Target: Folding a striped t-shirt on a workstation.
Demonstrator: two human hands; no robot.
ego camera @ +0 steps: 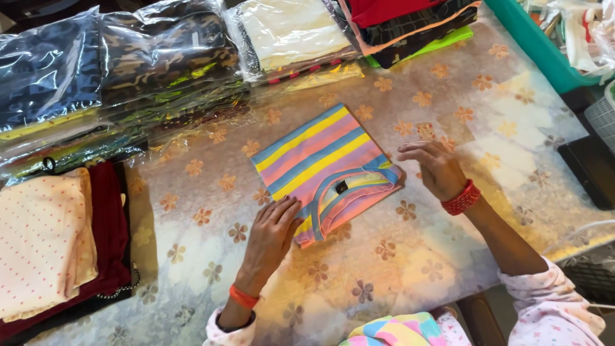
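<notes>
A folded striped shirt (323, 163), in pink, blue and yellow bands, lies flat in the middle of the table with its collar toward me. My left hand (272, 234) rests flat at its near left corner, fingers spread and touching the fabric edge. My right hand (434, 168) hovers just right of the shirt's right edge, fingers loosely curled, holding nothing. A red bangle sits on the right wrist and an orange band on the left.
The table wears a flower-patterned plastic cover (448, 109). Bagged folded garments (160, 57) are stacked along the far edge. A cream dotted cloth (41, 243) over dark red fabric lies at left. A teal bin (538, 45) stands at the far right.
</notes>
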